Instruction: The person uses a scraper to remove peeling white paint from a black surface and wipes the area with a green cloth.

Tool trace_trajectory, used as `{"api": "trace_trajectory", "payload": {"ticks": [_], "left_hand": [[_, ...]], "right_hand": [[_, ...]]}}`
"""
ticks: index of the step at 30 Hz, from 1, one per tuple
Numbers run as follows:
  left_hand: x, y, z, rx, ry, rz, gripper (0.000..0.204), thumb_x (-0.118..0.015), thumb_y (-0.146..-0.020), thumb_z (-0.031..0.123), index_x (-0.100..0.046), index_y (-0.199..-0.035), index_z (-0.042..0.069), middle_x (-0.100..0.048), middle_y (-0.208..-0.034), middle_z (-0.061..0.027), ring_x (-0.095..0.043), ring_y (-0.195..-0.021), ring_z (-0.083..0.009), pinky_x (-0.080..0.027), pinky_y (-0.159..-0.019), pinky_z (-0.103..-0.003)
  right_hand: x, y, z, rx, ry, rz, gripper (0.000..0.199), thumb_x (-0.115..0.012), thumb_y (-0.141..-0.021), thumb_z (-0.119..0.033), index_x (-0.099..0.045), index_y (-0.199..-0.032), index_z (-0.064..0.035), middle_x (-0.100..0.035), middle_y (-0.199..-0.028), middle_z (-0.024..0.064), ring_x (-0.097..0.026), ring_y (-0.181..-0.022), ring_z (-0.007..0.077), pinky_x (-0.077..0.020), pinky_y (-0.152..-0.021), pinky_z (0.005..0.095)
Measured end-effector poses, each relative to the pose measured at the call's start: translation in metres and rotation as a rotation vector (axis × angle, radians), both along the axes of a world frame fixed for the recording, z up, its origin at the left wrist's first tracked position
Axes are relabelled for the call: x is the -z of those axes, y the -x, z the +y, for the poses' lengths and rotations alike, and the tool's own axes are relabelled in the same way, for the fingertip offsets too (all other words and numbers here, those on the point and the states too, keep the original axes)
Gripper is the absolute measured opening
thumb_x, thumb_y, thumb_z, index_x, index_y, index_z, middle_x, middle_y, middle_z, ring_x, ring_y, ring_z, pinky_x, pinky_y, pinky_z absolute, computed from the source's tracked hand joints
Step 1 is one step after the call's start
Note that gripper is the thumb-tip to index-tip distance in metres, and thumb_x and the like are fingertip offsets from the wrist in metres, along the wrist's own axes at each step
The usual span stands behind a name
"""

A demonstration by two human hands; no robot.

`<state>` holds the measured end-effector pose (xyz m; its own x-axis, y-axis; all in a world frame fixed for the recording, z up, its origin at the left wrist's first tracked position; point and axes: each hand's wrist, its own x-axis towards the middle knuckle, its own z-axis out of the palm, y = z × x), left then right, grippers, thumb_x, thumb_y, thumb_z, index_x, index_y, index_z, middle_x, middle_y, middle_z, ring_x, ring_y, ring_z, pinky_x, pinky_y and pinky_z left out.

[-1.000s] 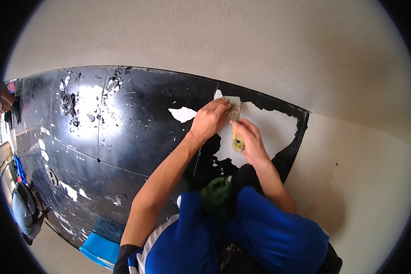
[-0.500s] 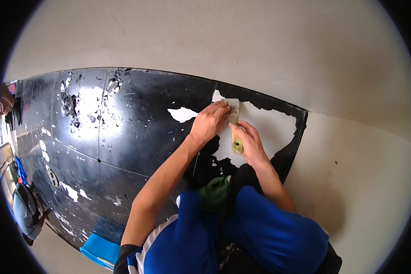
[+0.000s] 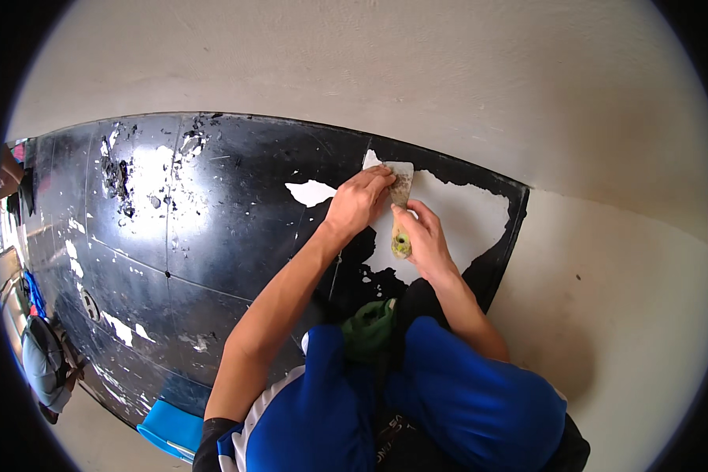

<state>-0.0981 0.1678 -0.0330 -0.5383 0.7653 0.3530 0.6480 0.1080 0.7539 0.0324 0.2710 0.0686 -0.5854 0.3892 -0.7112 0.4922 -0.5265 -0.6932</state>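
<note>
My right hand (image 3: pixel 423 244) is closed around the worn, yellow-green stained handle of a scraper (image 3: pixel 401 224). Its flat, dirty metal blade points away from me. From the left, my left hand (image 3: pixel 358 200) presses its bent fingers onto the blade. Beneath them a black coated sheet (image 3: pixel 244 165) has a large bare white patch (image 3: pixel 468 216) with ragged edges. The blade's far edge sits near the black border along the top of that patch. My left fingers cover part of the blade, so its contact with the coating is hard to see.
A smaller white patch (image 3: pixel 311 193) lies left of my hands. A pale wall (image 3: pixel 370 63) runs behind the sheet. Near me are a green cloth-like item (image 3: pixel 368 326) and a blue plastic stool (image 3: pixel 171 429). Another person (image 3: pixel 43 362) is at the far left.
The scraper and both hands have shifted slightly away from me and to the left. The grip looks the same, and the whole view has moved a little.
</note>
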Motion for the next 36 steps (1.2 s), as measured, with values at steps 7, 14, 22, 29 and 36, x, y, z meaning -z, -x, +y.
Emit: {"api": "trace_trajectory", "payload": {"ticks": [7,14,22,29,36], "left_hand": [[0.001,-0.001,0.002,-0.018,0.005,-0.002,0.032,-0.077,-0.082,-0.004,-0.073,-0.114,0.000,-0.076,-0.122,-0.0176,-0.073,-0.117,-0.0347,-0.061,-0.101,-0.042],[0.001,-0.003,0.000,-0.018,0.027,0.006,0.034,-0.077,-0.080,-0.004,-0.073,-0.114,0.000,-0.076,-0.121,-0.0176,-0.073,-0.117,-0.0347,-0.060,-0.101,-0.042],[0.000,-0.003,0.002,-0.026,0.008,0.009,0.033,-0.076,-0.082,-0.005,-0.073,-0.115,0.000,-0.076,-0.118,-0.0170,-0.073,-0.116,-0.0347,-0.060,-0.101,-0.042],[0.001,-0.002,0.001,-0.023,0.013,0.024,0.032,-0.076,-0.082,-0.004,-0.073,-0.115,0.000,-0.076,-0.120,-0.0169,-0.073,-0.116,-0.0346,-0.060,-0.101,-0.042],[0.000,-0.002,0.002,-0.022,0.025,0.016,0.033,-0.077,-0.081,-0.003,-0.073,-0.114,-0.001,-0.076,-0.119,-0.0176,-0.073,-0.115,-0.0354,-0.060,-0.101,-0.042]], "right_hand": [[0.014,-0.004,0.003,-0.018,-0.021,0.027,0.029,-0.068,-0.104,-0.032,-0.065,-0.116,-0.0059,-0.055,-0.069,-0.0042,-0.043,-0.047,0.0033,-0.0245,-0.039,0.0254],[-0.001,-0.002,0.005,-0.003,-0.003,-0.012,0.021,-0.066,-0.106,-0.024,-0.067,-0.116,-0.0060,-0.057,-0.077,-0.0043,-0.049,-0.053,0.0024,-0.0288,-0.040,0.0235],[0.006,-0.004,0.005,-0.033,-0.027,0.018,0.023,-0.066,-0.105,-0.025,-0.068,-0.119,-0.0061,-0.056,-0.076,-0.0044,-0.049,-0.055,0.0023,-0.0303,-0.041,0.0234],[0.004,-0.004,0.009,-0.070,-0.017,-0.018,0.024,-0.065,-0.106,-0.025,-0.067,-0.120,-0.0057,-0.059,-0.077,-0.0037,-0.052,-0.056,0.0028,-0.0336,-0.043,0.0236],[0.012,-0.007,0.007,-0.042,-0.062,-0.002,0.023,-0.065,-0.106,-0.024,-0.067,-0.119,-0.0054,-0.058,-0.078,-0.0039,-0.052,-0.056,0.0027,-0.0323,-0.042,0.0236]]}}
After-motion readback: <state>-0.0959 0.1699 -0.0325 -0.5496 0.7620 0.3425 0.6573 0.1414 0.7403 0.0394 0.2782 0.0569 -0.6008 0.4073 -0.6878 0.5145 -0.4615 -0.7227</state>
